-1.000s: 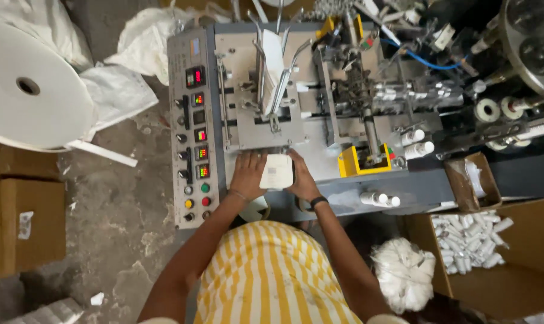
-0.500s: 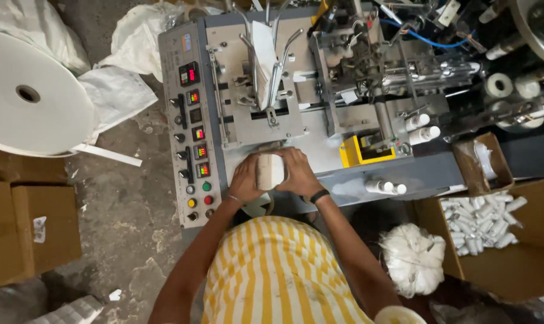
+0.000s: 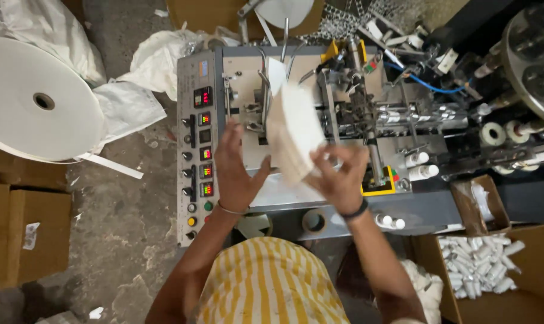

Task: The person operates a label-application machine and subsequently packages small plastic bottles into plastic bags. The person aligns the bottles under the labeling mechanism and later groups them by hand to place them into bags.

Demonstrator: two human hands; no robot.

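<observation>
Motion-blurred white sheet; paper roll cut by left edge.
</observation>
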